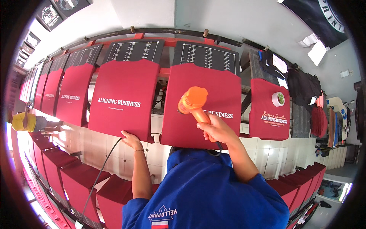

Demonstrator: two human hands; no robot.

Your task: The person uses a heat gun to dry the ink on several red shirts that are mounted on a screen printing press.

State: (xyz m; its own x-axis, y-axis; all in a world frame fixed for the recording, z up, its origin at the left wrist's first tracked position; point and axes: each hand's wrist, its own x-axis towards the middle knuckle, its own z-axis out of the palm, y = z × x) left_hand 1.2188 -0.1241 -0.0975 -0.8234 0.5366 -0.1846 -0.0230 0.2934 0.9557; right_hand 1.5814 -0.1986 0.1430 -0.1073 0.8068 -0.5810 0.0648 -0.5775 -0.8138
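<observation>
An orange heat gun (193,98) is gripped by its handle in my right hand (218,129). It hangs over a maroon shirt (206,82) spread on a board, covering part of the white print on its chest. My left hand (132,140) is at the lower edge of the neighbouring maroon shirt (127,82), which also bears white print. A thin dark cord (101,171) runs up from the lower left to the left fingers, which look closed around it. Another bit of cable leaves the heat gun's handle below my right hand.
A white tape roll (278,99) lies on the shirt (263,87) to the right. More maroon shirts on boards line up leftward and behind me. Dark clothes (304,86) are piled at the right. A person in a yellow top (23,121) stands at far left.
</observation>
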